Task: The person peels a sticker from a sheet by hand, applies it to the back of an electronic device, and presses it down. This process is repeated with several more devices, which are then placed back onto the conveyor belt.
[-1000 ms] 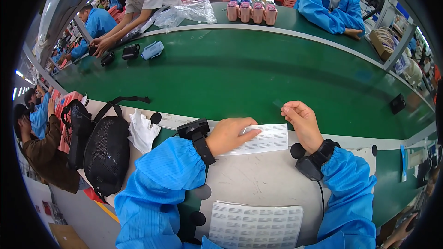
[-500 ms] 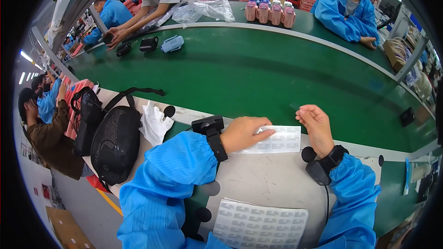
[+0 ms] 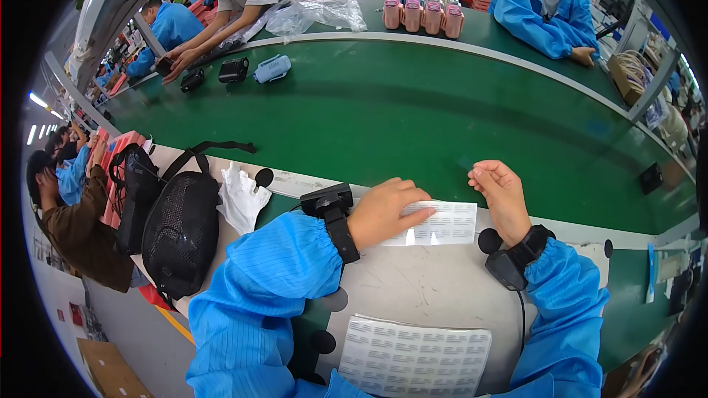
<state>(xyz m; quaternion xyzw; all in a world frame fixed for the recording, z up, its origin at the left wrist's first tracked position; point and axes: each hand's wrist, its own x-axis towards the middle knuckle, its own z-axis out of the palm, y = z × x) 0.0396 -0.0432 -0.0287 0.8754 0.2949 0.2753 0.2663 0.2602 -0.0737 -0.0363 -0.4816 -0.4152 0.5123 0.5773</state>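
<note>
A white sheet of small printed labels [image 3: 456,222] lies at the far edge of my pale work board. My left hand [image 3: 387,212] holds it at its left part, thumb across the top and the other fingers partly hidden. Just right of the sheet, my right hand [image 3: 500,190] is raised, with thumb and forefinger pinched together. A small, thin, see-through piece, perhaps a clear label [image 3: 464,164], shows faintly at those fingertips. Closer to me, a larger stack of label sheets [image 3: 414,357] lies on the board.
To the left lie a black mesh bag [image 3: 181,232] and a white glove [image 3: 242,199]. Beyond the board runs a green belt [image 3: 413,118] carrying dark cases [image 3: 234,70] and a light-blue one [image 3: 273,68]. Pink items [image 3: 413,16] stand across it. Co-workers sit opposite.
The view has shifted slightly. My left hand stays on the label sheet, where bright glints now show near its lower edge. My right hand keeps its pinch, almost in the same place.
</note>
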